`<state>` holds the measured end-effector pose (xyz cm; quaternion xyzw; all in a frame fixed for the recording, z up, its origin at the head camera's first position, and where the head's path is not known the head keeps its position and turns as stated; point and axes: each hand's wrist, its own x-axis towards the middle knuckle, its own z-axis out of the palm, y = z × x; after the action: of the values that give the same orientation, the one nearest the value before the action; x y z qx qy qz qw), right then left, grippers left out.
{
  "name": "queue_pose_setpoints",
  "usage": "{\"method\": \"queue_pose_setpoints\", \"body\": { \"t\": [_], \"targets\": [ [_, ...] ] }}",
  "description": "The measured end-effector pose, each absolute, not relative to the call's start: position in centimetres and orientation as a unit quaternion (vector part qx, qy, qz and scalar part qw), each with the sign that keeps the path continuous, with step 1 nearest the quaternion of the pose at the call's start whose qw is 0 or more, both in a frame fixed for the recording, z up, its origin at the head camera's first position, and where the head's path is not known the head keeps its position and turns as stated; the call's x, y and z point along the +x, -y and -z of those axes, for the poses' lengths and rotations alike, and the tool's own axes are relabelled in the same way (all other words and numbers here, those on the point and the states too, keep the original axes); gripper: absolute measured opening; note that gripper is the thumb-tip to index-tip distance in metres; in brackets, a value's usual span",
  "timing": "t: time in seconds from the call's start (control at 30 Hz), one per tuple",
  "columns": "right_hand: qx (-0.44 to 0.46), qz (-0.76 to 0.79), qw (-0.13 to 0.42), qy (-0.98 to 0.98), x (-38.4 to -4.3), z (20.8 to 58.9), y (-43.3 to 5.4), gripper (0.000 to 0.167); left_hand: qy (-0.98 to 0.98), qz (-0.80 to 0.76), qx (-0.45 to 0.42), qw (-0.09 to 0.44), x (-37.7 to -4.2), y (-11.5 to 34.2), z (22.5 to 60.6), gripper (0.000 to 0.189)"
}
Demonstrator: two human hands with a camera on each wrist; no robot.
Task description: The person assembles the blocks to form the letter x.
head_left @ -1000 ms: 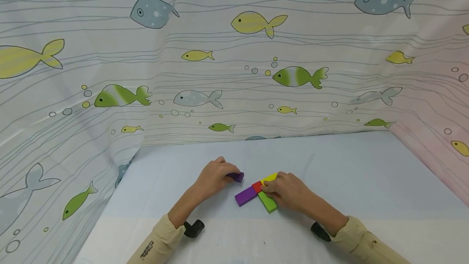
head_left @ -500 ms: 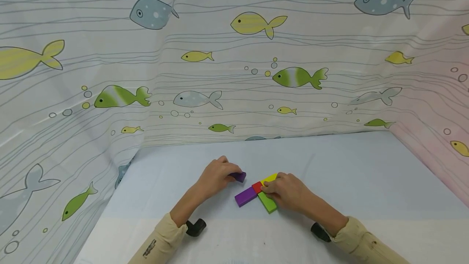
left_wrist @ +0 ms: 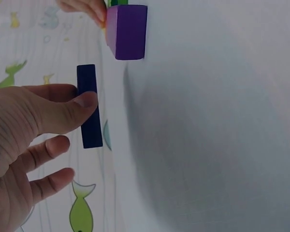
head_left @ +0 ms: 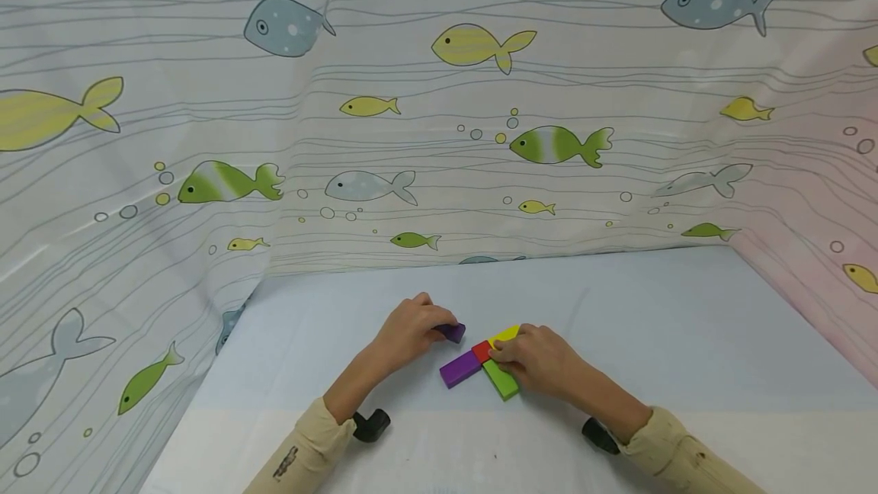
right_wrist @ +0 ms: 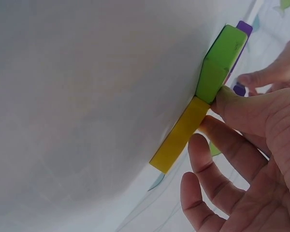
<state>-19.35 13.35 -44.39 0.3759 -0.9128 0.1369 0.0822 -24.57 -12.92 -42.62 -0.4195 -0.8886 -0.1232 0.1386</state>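
Raised above the table, a purple block (head_left: 453, 332) is pinched between the thumb and fingers of my left hand (head_left: 410, 332); it looks dark blue in the left wrist view (left_wrist: 89, 106). Just right of it lies a flat group of blocks: a second purple block (head_left: 460, 369), a small red block (head_left: 482, 351), a yellow block (head_left: 505, 334) and a green block (head_left: 501, 380). They meet around the red one. My right hand (head_left: 538, 357) pinches the inner end of the yellow block, its thumb beside the red and green blocks. The hand hides part of the yellow block.
A pale table surface (head_left: 329, 303) spreads around the blocks. Behind and at the sides hangs a curtain (head_left: 425, 128) printed with fish. Black wrist devices, one on the left (head_left: 373, 425) and one on the right (head_left: 600, 435), sit under the sleeves.
My left hand has drifted slightly to the right with its purple block, closer to the group. The right hand and the blocks on the table stay where they were.
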Motion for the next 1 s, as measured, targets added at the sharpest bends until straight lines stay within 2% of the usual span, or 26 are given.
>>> {"method": "queue_pose_setpoints", "body": {
  "t": [1.0],
  "targets": [
    [0.382,-0.138,0.086,0.910,-19.4,44.3,-13.4,0.025,0.884,0.116,-0.438,0.116,-24.9,11.4,43.1,0.030]
  ]
}}
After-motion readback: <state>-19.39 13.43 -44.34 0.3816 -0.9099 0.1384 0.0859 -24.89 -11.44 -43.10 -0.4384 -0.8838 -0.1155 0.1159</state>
